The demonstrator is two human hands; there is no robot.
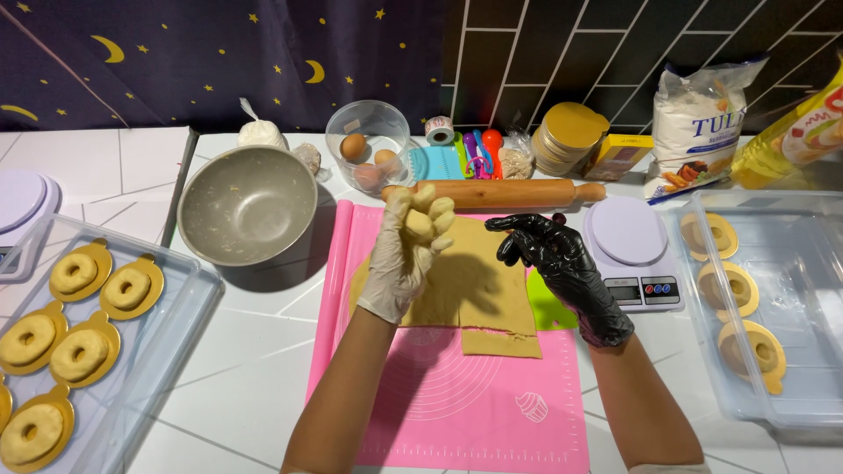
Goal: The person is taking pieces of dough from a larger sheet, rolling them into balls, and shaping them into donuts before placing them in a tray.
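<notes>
Left hand (406,254), in a pale translucent glove, is being held upright over the mat, fingers curling around a small lump of dough (420,221) and gripping it; the lump is sitting up in the fingertips, clear of the surface. Right hand (562,263), in a black glove, is hovering just beside it with fingers loosely bent and nothing in them, not touching the lump.

Under both hands a rolled dough sheet (479,281) is lying flat on the pink silicone mat (465,412), with a cut strip at its lower edge. A green scraper (549,312) is peeking out from under the right wrist.

Dough is looking soft, light and pliable, probably a bit tacky; it is likely to stretch or tear if pulled by one edge, so pinching a small piece with fingertips or lifting the sheet from beneath is looking safest.

Further out: wooden rolling pin (509,191) lying across the mat's top edge, steel bowl (247,204) to the left, clear tub with eggs (369,145) behind, white scale (632,250) on the right. Left tray (171,338) is holding ring doughnuts on gold cards; right clear bin (790,263) is holding a few more.
</notes>
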